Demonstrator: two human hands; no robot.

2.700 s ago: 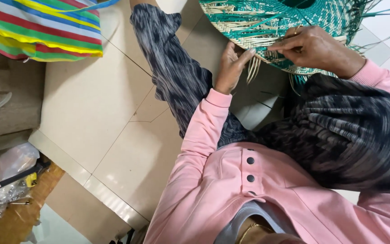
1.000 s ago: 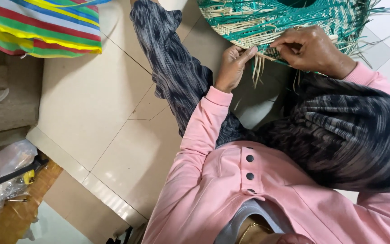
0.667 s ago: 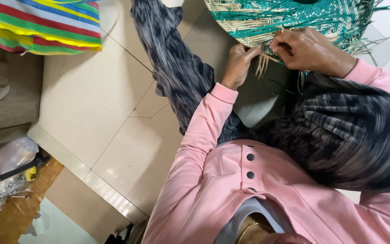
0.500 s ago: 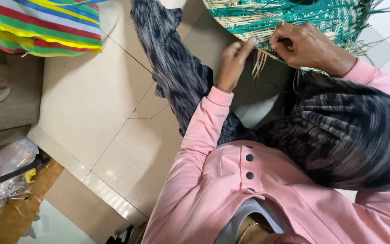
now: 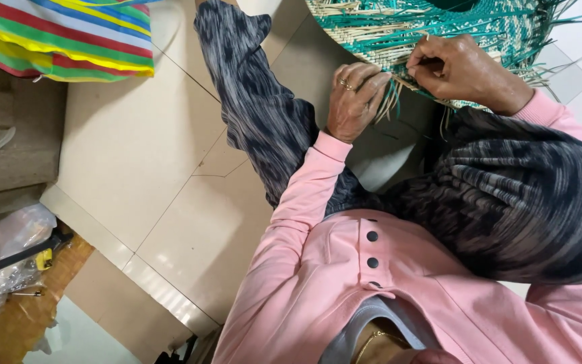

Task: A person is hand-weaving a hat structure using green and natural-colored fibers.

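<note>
Both hands have shifted slightly along the rim of the green-and-straw woven basket (image 5: 439, 34).
Left hand (image 5: 353, 101) and right hand (image 5: 459, 67) fingers pinch loose straw strands (image 5: 389, 101) above the glossy beige tiled floor (image 5: 136, 155).

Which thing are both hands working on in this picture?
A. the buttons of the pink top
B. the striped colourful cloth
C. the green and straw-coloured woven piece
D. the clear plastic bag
C: the left hand and the right hand both grip loose strands at the edge of the green and straw-coloured woven piece, far from the striped cloth.
</note>
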